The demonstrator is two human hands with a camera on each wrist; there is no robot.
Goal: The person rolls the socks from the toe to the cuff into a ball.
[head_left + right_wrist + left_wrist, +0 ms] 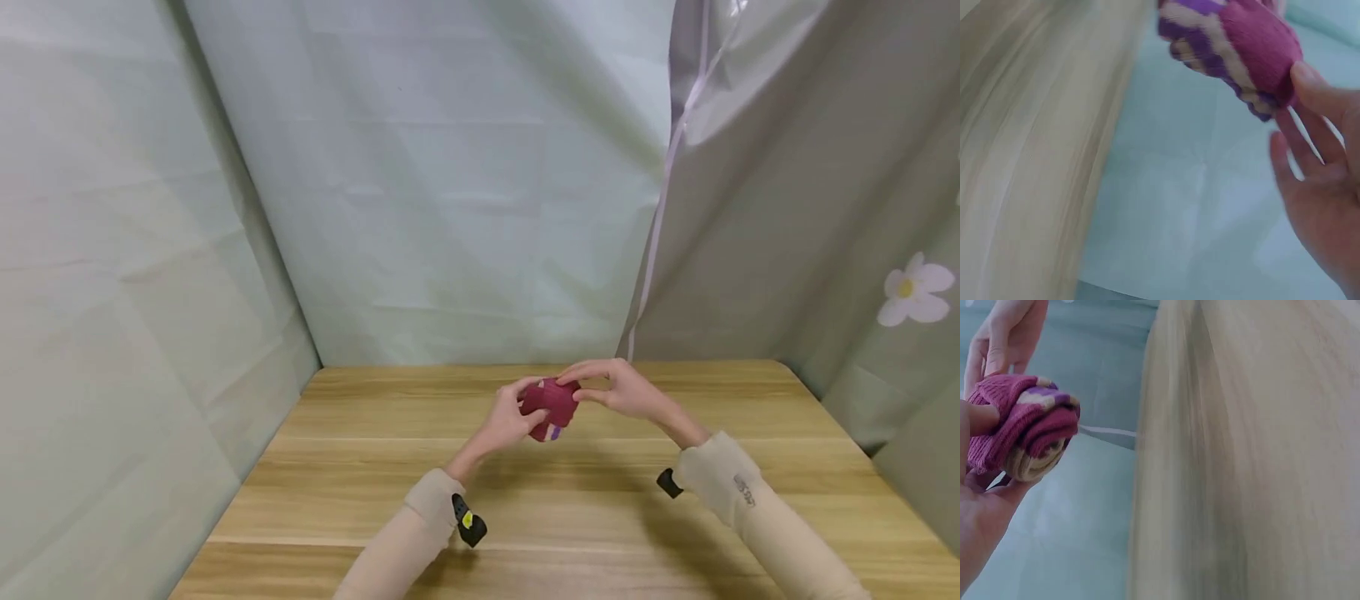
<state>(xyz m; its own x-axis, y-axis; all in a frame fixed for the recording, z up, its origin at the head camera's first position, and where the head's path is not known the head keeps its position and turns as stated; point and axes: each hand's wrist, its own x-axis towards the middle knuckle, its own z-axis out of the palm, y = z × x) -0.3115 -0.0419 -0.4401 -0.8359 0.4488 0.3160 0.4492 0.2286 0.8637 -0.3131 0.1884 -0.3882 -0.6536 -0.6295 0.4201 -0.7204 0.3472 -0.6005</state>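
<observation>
One bundled pair of socks [550, 407], magenta knit with purple and cream stripes, is held in the air above the far middle of the wooden table [375, 492], nearer its back edge than its front. The left hand [510, 421] cups it from below and the side, fingers curled round the roll with a thumb [979, 419] tucked into the folded cuff, seemingly to keep the roll from springing apart. The right hand [618, 387] meets it from the other side, pinching the top with thumb and fingertips; its other fingers [1297, 156] are spread loose. Two hands, one bundle, nothing else on the table. Pale green sheeting [450, 208] hangs behind, and a grey curtain [787, 208] with a flower [915, 289] to the right.
</observation>
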